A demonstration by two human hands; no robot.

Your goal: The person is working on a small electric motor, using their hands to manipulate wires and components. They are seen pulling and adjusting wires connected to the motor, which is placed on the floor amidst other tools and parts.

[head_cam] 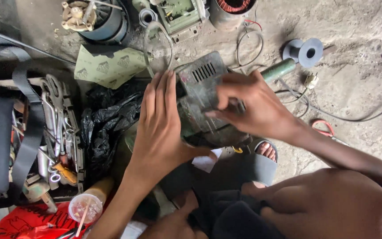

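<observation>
A grimy dark-green motor housing with a slotted vent stands on the concrete floor in the middle of the view. My left hand lies flat against its left side, fingers straight and pointing up. My right hand grips its right side, fingers curled over the casing. Both hands press the housing between them. A green handle-like bar sticks out behind my right hand. My foot in a grey sandal rests just below the housing.
An open tray of wrenches and pliers lies at left beside a black bag strap. Black plastic sheet, green sandpaper, motor parts, a copper winding, a grey spool, cables and a plastic cup surround me.
</observation>
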